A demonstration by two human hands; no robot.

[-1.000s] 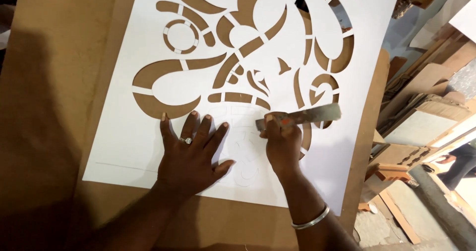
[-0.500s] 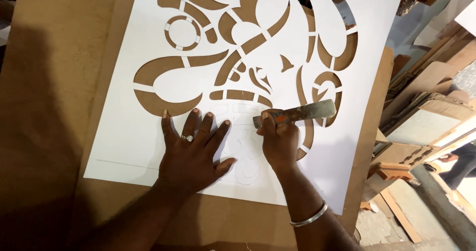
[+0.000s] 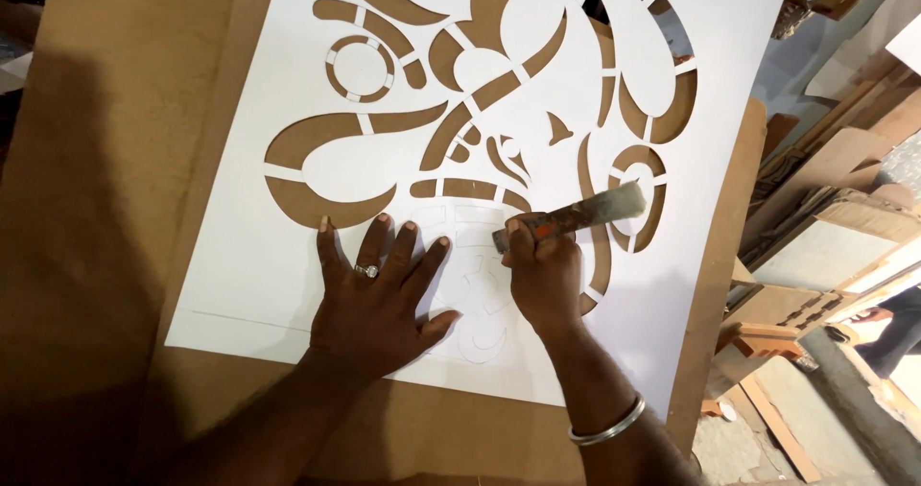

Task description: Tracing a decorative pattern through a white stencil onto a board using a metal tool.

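Observation:
A large white stencil sheet (image 3: 240, 256) with curved cut-out shapes lies on a brown board (image 3: 115, 160). My left hand (image 3: 379, 299), wearing a ring, presses flat on the sheet's lower part with fingers spread. My right hand (image 3: 545, 275), a metal bangle on its wrist, grips a cutting knife (image 3: 585, 213) with an orange grip and a long metal handle. The blade end sits by my thumb, on faint pencil outlines near the sheet's bottom middle. The tip itself is hidden by my fingers.
The board's right edge (image 3: 715, 294) drops off to a floor strewn with wooden planks and offcuts (image 3: 825, 246). Another person's arm (image 3: 887, 318) shows at the far right. A dark shadow covers the board's left side.
My right hand and the knife have shifted slightly along the pencilled shapes. My left hand stays pressed flat in the same spot.

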